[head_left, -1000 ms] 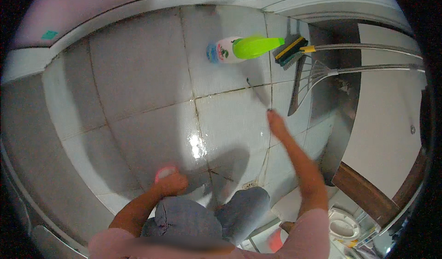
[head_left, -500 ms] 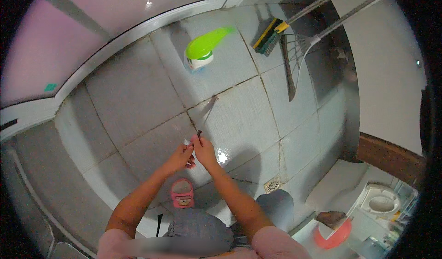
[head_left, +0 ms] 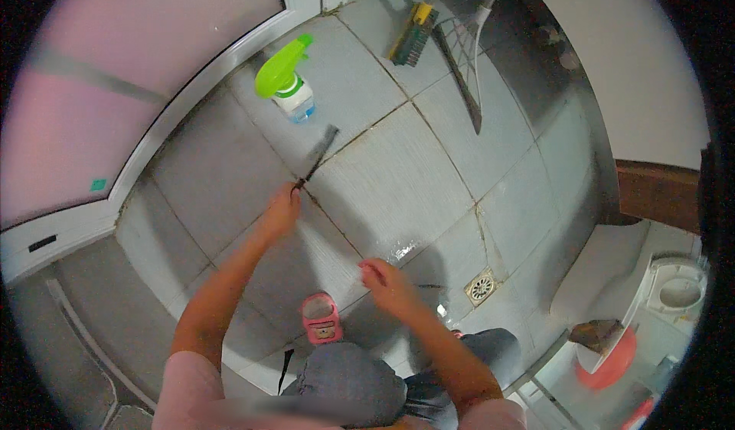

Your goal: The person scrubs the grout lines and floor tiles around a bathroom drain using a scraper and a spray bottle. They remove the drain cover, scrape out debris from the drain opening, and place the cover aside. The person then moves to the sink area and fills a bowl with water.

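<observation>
On grey tile seam, left hand [head_left: 281, 208] grip closed round thin dark brush [head_left: 318, 154] (bristles outward); right hand [head_left: 383, 278] loose, empty

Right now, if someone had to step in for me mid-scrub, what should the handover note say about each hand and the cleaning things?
Left hand: closed on the handle of a thin dark brush, whose bristle end lies on the grout line between floor tiles.
Right hand: empty, open, low over the wet tile by the knees.
Spray bottle with green trigger: standing beyond the brush, near the door frame.
Scrub brush and long-handled tool: against the far wall, untouched.
Floor drain: right of the right hand.
Done: wet patch near the drain. Left: how much grout is already scrubbed cannot be told.
</observation>
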A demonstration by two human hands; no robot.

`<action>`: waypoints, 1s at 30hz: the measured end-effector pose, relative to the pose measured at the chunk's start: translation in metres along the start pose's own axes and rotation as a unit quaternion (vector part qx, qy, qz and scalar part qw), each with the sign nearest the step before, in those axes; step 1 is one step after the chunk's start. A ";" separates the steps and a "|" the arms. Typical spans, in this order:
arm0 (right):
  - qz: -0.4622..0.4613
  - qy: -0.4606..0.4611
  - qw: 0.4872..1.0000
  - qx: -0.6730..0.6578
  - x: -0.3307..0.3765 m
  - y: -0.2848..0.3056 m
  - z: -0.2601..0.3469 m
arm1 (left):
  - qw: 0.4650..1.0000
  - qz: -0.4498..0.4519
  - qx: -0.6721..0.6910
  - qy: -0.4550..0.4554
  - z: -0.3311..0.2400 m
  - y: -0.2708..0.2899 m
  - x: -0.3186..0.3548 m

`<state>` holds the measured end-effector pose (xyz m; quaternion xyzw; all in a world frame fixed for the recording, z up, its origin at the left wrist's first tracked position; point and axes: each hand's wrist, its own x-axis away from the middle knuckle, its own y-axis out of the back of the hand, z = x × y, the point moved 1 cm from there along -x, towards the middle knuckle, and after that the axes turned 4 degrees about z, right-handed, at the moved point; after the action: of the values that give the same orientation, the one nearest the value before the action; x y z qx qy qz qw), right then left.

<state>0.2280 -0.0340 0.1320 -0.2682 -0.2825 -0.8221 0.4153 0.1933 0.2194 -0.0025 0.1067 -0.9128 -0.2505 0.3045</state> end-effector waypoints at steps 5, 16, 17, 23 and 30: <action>-0.084 -0.066 0.994 -0.017 0.079 0.048 -0.017 | 0.994 -0.027 -0.057 -0.095 -0.039 0.012 -0.020; -0.073 -0.004 0.997 0.001 0.117 0.017 -0.039 | 0.961 -0.024 -0.255 -0.106 -0.037 0.005 -0.036; -0.073 -0.003 0.997 -0.002 0.118 0.019 -0.035 | 0.963 -0.005 -0.257 -0.086 -0.043 0.003 -0.039; -0.094 -0.001 0.996 0.000 0.117 0.021 -0.027 | 0.948 -0.012 -0.301 -0.103 -0.051 -0.012 -0.060; -0.103 0.013 0.995 0.013 0.121 0.023 -0.017 | 0.950 0.007 -0.302 -0.075 -0.093 -0.017 -0.078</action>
<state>0.1820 -0.1214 0.2073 -0.2216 -0.3141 -0.8601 0.3354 0.3125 0.1960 0.0135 -0.0160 -0.8154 -0.5193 0.2553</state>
